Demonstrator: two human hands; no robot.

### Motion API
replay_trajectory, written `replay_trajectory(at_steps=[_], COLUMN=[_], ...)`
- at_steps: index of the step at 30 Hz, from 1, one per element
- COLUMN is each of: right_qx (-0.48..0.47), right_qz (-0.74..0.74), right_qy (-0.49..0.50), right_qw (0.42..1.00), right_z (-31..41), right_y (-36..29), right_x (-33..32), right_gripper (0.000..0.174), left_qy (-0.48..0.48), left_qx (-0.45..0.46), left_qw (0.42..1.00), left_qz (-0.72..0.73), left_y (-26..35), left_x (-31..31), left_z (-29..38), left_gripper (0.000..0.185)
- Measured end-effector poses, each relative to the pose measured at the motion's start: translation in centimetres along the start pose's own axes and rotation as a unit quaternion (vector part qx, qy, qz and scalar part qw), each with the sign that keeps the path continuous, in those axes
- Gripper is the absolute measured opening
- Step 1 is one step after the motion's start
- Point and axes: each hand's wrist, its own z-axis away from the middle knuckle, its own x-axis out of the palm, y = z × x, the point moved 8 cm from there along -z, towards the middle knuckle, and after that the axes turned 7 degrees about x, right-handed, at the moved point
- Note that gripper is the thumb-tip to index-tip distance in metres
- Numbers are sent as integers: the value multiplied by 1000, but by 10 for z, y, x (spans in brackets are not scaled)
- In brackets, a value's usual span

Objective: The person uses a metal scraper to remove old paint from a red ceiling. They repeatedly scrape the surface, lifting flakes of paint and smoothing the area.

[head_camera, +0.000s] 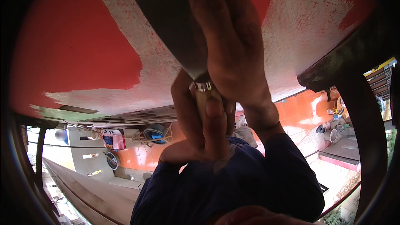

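A broad metal putty knife (pixel 168 22) with a pale handle and a shiny ferrule stands near mid-view. My left hand (pixel 200 125) is wrapped around its handle, fingers closed. Across the right side of the blade lies my right hand (pixel 234 43), its fingers curled and reaching towards the dark top edge; whether they grip the blade or some other thing there cannot be made out. Behind both hands spreads a red painted surface (pixel 78 47) with rough greyish-white patches (pixel 303 22). The blade's far edge is hidden in shadow.
Dark posts or frame parts (pixel 362 100) flank the view. Around an orange tiled floor (pixel 137 156) are a grey basin (pixel 154 131), a bucket (pixel 112 160), a pink container (pixel 118 139), and, at the right, a pale bucket (pixel 331 135) near shoes. A long grey sheet (pixel 84 190) slopes at lower left.
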Motion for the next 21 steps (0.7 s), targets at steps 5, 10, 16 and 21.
replay_trajectory(at_steps=[5,10,16,21], right_qx=[-51,41,113,165], right_qz=[65,-41,-3,114], right_qy=[90,191,277,233], right_qw=[992,980,954,952], right_z=[-7,36,107,99], right_y=[-9,3,46,73], right_x=[-14,-54,-125,-139], right_gripper=[30,28,44,44], left_qy=[-51,-194,-280,-238], left_qx=[24,69,-146,-147], left_qw=[998,966,948,960], left_qz=[13,-156,-24,-30], left_y=[-2,-17,-95,-129], left_x=[-2,4,29,34], left_z=[-13,10,65,66], left_gripper=[47,45,51,58])
